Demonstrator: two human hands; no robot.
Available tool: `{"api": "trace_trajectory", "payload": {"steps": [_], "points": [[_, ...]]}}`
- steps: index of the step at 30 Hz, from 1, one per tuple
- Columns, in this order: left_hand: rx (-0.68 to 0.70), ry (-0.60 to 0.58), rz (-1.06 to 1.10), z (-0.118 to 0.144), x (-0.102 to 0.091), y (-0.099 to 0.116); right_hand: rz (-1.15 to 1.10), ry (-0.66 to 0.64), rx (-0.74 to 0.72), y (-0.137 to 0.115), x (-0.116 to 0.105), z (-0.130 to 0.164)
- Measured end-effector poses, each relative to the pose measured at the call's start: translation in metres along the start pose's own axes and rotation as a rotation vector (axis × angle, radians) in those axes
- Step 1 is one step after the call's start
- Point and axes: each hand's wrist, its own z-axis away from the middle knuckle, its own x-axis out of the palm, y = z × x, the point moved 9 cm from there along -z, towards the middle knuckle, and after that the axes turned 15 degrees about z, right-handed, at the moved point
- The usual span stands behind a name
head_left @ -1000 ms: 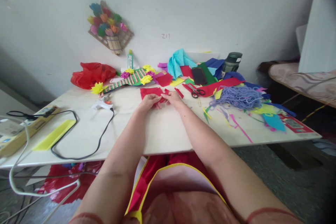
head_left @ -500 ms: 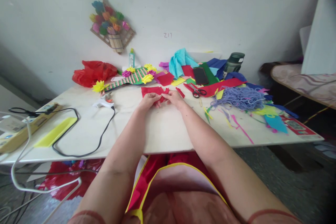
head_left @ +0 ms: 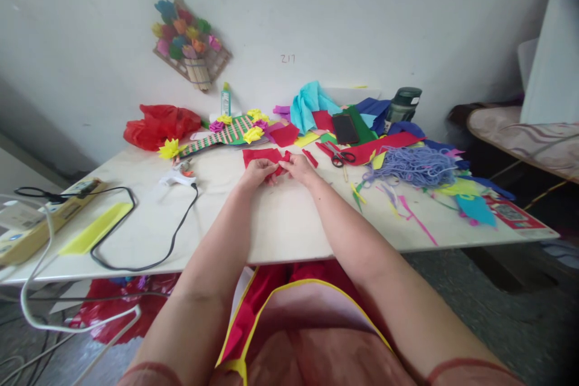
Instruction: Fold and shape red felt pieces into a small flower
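- Red paper (head_left: pixel 261 155) lies on the white table (head_left: pixel 280 223), well in front of the scissors (head_left: pixel 340 158), with both hands meeting at its near edge; pinched this close together, the sheet could tear or crease in the wrong place if the two hands pull unevenly.
- Left hand (head_left: pixel 256 172) is curled over the paper's near edge, fingertips pressed into a fold; whether it truly grips or only presses I cannot tell, so the fold may spring open.
- Right hand (head_left: pixel 300 167) pinches the same edge just right of the left hand, between the paper and the scissors; a sideways slip could sweep the small red strip (head_left: pixel 310 158) beside it off its spot.
- Glue gun (head_left: pixel 177 178) with its black cord (head_left: pixel 149 235) lies well left of the paper; an elbow catching the cord could drag it.
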Motion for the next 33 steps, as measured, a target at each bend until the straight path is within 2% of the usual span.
{"api": "trace_trajectory", "payload": {"steps": [9, 14, 21, 27, 30, 33], "points": [[0.022, -0.001, -0.029, 0.002, 0.003, 0.004, 0.097, 0.061, -0.036, -0.001, -0.003, -0.002], [0.019, 0.004, -0.035, 0.001, 0.002, 0.002, 0.081, 0.040, 0.019, 0.002, -0.001, -0.001], [0.020, 0.011, -0.019, -0.001, 0.000, 0.001, -0.051, -0.033, 0.077, 0.002, 0.006, 0.002], [0.060, -0.008, 0.054, -0.002, -0.001, 0.003, -0.189, -0.073, 0.053, 0.002, 0.008, 0.003], [0.057, -0.005, 0.042, -0.002, -0.002, 0.003, -0.217, -0.002, 0.032, 0.007, 0.000, -0.003], [0.042, -0.005, 0.026, -0.001, -0.002, 0.003, -0.096, 0.215, -0.058, 0.006, -0.022, -0.008]]}}
